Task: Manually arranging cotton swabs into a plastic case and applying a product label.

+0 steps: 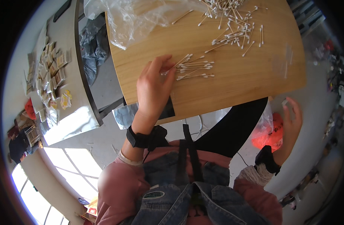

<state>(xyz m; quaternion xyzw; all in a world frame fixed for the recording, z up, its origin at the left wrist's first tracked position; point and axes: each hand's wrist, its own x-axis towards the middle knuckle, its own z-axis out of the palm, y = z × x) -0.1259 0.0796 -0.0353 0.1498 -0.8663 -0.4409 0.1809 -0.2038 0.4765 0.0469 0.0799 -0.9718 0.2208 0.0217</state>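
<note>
My left hand (154,84) rests on the wooden table, its fingers curled round the near ends of a small group of cotton swabs (196,66). Their white tips point to the right, and one swab slants upward across the others. How many lie inside the fingers is hidden by the hand. Beyond the table's right front corner, my right hand (293,118) is raised with thumb and forefinger close together. A small pale piece shows at those fingertips, too small to name. Farther back on the table spreads a loose heap of cotton swabs (232,33).
A clear plastic bag (129,24) covers the table's far left corner. Clear strips (288,60) lie near its right edge. A red plastic bag (267,137) hangs below my right hand. On the left, another table (76,75) bears many small packs (52,69).
</note>
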